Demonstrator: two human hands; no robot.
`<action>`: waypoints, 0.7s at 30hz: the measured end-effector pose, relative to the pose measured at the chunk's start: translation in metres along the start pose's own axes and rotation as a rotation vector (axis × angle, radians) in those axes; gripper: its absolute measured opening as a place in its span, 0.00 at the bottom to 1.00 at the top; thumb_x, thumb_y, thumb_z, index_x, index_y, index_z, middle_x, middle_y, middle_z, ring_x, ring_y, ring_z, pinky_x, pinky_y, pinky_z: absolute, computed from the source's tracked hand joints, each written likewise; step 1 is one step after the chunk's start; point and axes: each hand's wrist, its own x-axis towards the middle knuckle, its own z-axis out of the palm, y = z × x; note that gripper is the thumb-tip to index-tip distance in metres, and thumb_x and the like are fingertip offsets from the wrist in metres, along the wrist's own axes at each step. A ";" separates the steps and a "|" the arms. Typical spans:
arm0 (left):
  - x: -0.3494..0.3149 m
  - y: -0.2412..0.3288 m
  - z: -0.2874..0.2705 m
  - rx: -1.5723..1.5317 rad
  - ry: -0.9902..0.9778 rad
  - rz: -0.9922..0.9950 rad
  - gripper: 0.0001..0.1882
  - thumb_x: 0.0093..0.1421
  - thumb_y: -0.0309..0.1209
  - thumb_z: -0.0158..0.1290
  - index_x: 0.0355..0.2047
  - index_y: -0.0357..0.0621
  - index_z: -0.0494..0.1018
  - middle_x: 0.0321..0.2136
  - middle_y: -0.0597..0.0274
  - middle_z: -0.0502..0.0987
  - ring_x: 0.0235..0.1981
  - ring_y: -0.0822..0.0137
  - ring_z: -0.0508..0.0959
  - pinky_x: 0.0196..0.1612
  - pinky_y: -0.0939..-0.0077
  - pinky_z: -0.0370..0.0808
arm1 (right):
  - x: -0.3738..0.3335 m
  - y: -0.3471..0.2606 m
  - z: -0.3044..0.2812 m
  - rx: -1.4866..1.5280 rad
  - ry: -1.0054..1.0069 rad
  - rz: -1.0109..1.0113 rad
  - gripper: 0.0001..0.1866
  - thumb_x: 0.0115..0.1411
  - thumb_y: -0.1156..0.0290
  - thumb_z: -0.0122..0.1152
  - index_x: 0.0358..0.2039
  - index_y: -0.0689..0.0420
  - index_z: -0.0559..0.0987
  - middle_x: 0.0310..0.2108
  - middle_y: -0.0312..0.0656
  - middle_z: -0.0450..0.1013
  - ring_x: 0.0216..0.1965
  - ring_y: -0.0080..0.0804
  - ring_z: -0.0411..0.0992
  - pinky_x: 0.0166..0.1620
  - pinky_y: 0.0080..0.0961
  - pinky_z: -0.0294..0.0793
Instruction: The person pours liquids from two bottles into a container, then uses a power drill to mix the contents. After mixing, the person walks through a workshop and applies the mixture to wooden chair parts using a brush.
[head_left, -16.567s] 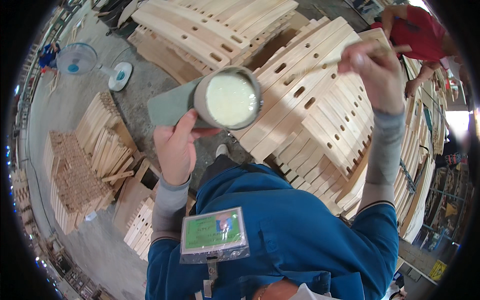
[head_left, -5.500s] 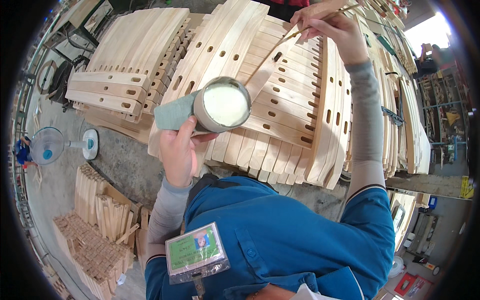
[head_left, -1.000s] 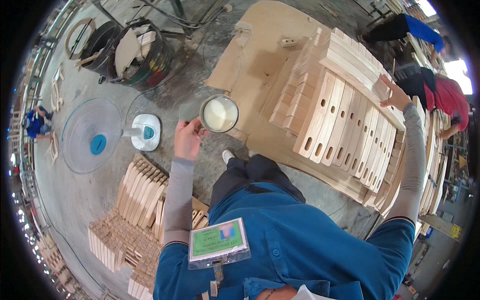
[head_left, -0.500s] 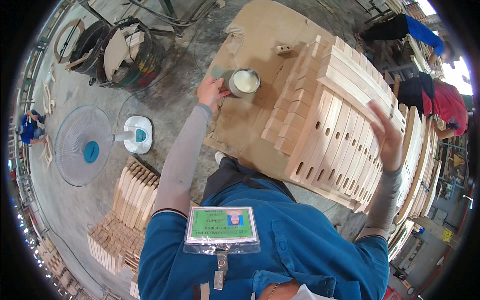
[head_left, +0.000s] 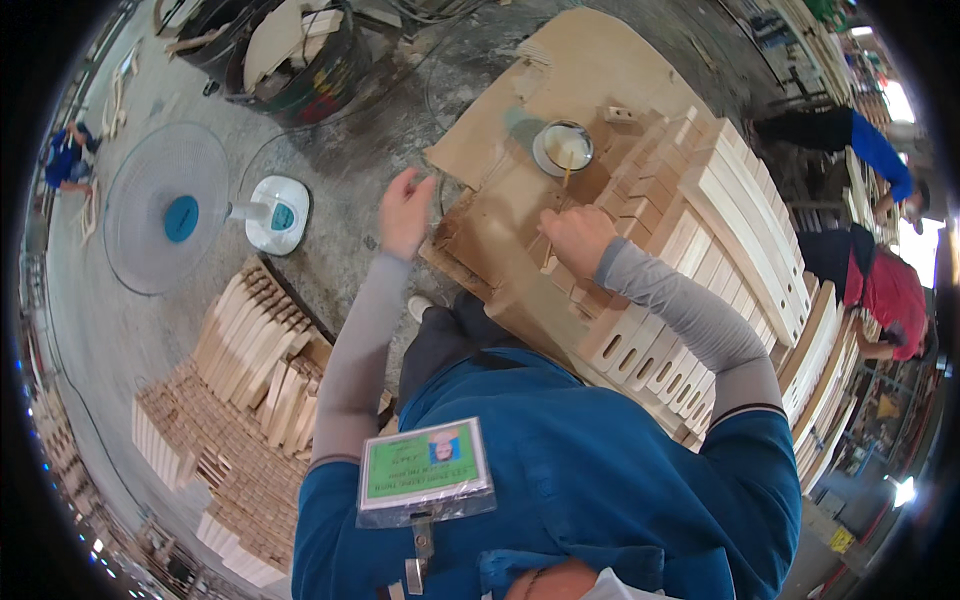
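Observation:
My right hand is closed around a thin wooden stick, whose upper end reaches into a metal cup of whitish paste. Whether the stick ends in bristles is hidden. The cup stands on a brown board covering the work surface. My left hand hangs left of the board's edge, fingers loosely apart, holding nothing. Right beside my right hand are stacked pale wooden pieces with oval slots, and shorter stepped blocks lie against them.
A small drilled wooden block lies beyond the cup. On the floor at left stand a fan and piled wooden parts. Bins of wood scrap are at the far left. Two people bend over wood at far right.
My left hand has let go of the cup and drawn back to the left. My right hand has come from above the slotted stack to the cup and now holds the stick. The view has shifted.

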 end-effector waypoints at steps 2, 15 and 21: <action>-0.043 -0.020 -0.060 -0.074 0.085 -0.063 0.21 0.53 0.34 0.51 0.46 0.38 0.64 0.23 0.64 0.69 0.14 0.79 0.65 0.14 0.84 0.60 | 0.012 -0.001 0.007 -0.023 -0.096 -0.064 0.09 0.48 0.72 0.49 0.30 0.61 0.71 0.24 0.50 0.72 0.32 0.44 0.72 0.33 0.36 0.71; -0.377 -0.238 -0.230 -0.154 0.773 -0.575 0.22 0.50 0.28 0.50 0.47 0.39 0.63 0.19 0.65 0.69 0.13 0.76 0.67 0.13 0.83 0.64 | 0.045 -0.044 0.011 -0.100 -0.202 -0.241 0.27 0.47 0.64 0.55 0.49 0.55 0.63 0.40 0.51 0.68 0.42 0.46 0.67 0.45 0.37 0.66; -0.420 -0.247 -0.238 0.081 0.817 -0.616 0.28 0.39 0.21 0.48 0.47 0.43 0.65 0.38 0.44 0.68 0.41 0.53 0.70 0.44 0.68 0.67 | 0.039 -0.093 0.031 -0.177 -0.177 -0.256 0.24 0.46 0.75 0.52 0.48 0.53 0.66 0.33 0.50 0.71 0.36 0.48 0.69 0.40 0.36 0.69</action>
